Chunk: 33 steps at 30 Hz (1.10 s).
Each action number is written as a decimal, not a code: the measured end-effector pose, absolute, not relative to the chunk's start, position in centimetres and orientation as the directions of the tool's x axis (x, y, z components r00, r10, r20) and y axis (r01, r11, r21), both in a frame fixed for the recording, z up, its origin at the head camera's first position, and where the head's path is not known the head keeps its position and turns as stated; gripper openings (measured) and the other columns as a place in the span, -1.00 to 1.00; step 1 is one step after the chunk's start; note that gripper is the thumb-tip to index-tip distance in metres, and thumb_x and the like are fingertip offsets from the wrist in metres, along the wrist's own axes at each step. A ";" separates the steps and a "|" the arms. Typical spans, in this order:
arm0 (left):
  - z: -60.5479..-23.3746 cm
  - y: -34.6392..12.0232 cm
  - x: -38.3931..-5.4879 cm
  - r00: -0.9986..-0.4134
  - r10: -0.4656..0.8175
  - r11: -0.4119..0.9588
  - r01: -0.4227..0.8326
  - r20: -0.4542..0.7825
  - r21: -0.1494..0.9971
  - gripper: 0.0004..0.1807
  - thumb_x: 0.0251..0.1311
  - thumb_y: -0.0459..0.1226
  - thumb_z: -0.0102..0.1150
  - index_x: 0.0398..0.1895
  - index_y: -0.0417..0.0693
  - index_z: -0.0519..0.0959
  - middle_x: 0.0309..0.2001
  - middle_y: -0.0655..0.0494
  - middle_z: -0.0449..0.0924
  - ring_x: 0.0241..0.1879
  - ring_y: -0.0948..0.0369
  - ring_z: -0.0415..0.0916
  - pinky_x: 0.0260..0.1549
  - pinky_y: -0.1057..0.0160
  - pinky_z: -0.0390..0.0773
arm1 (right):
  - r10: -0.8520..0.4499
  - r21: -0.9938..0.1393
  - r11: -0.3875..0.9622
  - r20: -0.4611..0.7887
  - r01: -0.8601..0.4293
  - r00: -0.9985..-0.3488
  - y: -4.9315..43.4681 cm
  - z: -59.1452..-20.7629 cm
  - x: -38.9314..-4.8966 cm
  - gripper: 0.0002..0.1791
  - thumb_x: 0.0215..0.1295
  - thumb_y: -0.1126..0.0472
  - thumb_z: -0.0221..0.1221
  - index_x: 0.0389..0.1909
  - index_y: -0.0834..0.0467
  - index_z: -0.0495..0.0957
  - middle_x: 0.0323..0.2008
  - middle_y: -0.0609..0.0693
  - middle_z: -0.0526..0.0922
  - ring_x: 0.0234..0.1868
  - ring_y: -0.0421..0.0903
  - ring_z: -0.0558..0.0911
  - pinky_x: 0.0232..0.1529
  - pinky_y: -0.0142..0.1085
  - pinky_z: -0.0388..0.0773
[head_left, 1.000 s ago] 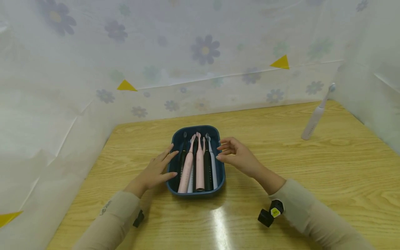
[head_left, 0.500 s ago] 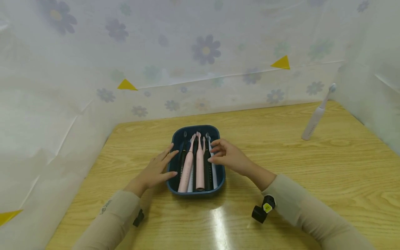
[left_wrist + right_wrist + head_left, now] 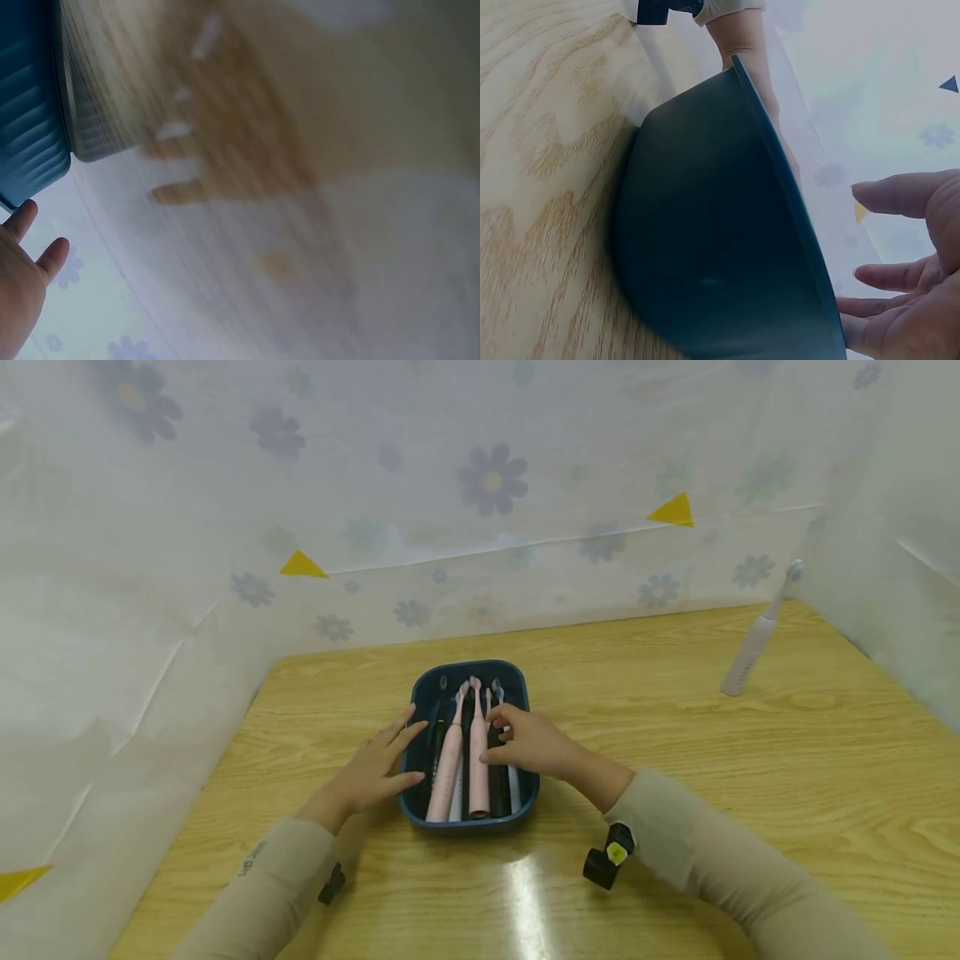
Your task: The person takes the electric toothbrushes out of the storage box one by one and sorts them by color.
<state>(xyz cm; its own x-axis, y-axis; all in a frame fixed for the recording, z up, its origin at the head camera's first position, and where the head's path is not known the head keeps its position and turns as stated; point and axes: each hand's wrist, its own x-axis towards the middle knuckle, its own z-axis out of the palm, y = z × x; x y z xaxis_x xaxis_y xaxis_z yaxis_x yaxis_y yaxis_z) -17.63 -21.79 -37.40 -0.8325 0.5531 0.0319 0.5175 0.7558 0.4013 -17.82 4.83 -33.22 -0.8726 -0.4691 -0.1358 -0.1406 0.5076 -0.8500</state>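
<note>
A dark blue plastic bin [image 3: 468, 827] holds several electric toothbrushes: a pink toothbrush [image 3: 478, 787] in the middle, another pink toothbrush [image 3: 446, 777] leaning beside it, plus black and pale ones. With fingers spread, my left hand [image 3: 366, 774] rests at the bin's left rim. My right hand [image 3: 540, 745] reaches over the right rim, its thumb near the middle pink handle and its fingers above a black toothbrush [image 3: 498, 793]. In the right wrist view, a gap shows between thumb and fingers of the right hand [image 3: 922, 292], above the bin wall [image 3: 712, 217]. Whether it touches a toothbrush is unclear.
A pale pink toothbrush [image 3: 748, 656] stands upright at the table's far right. The wood-grain table [image 3: 637, 668] is enclosed by white sheeting with flower prints [image 3: 492, 481] and yellow triangles [image 3: 675, 511]. A black camera [image 3: 609, 857] hangs below the right wrist.
My right hand has moved left, from beside the bin's right rim to over the toothbrushes inside. The left hand and the bin have stayed in place.
</note>
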 end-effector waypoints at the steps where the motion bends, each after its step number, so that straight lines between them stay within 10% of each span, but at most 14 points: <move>1: -37.4 -21.8 -17.6 -0.833 0.552 0.756 0.516 0.032 0.402 -0.26 0.12 0.04 -0.06 0.33 0.09 -0.06 0.34 0.12 -0.35 0.25 -0.05 -0.18 -0.04 -0.31 -0.11 | -0.464 -0.839 0.527 -0.150 -0.136 -0.873 4.7 -33.3 -17.9 -0.41 0.01 0.14 0.20 0.10 0.18 0.26 0.09 0.13 0.31 0.04 0.05 0.36 -0.13 -0.15 0.39; 25: -37.5 -21.7 -17.8 -0.833 0.553 0.754 0.514 0.028 0.409 -0.26 0.11 0.01 -0.03 0.33 0.07 -0.05 0.34 0.15 -0.37 0.24 -0.07 -0.18 -0.03 -0.30 -0.10 | -0.437 -0.489 0.821 -0.205 -0.295 -0.876 2.2 -33.8 -18.4 -0.32 -0.04 0.24 0.12 0.17 0.32 0.19 -0.04 0.22 0.43 -0.34 -0.07 0.45 -0.49 -0.32 0.39; 33: -37.6 -21.8 -17.7 -0.827 0.560 0.739 0.529 0.056 0.416 -0.26 0.10 -0.02 0.00 0.32 0.02 -0.03 0.34 0.14 -0.37 0.24 -0.09 -0.16 -0.07 -0.34 -0.10 | -0.463 -0.417 0.847 -0.275 -0.329 -0.843 1.5 -33.7 -19.7 -0.46 -0.01 0.22 0.11 0.04 0.35 0.30 -0.38 0.08 0.50 -0.52 -0.11 0.45 -0.56 -0.33 0.38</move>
<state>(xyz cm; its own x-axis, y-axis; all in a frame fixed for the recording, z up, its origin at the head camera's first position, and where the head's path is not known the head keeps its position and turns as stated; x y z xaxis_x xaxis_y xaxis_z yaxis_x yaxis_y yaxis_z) -17.74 -21.85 -37.60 -0.8265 0.5600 0.0565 0.5294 0.7394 0.4160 -19.65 1.54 -33.70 -0.8428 -0.4627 -0.2752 -0.3290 0.8473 -0.4170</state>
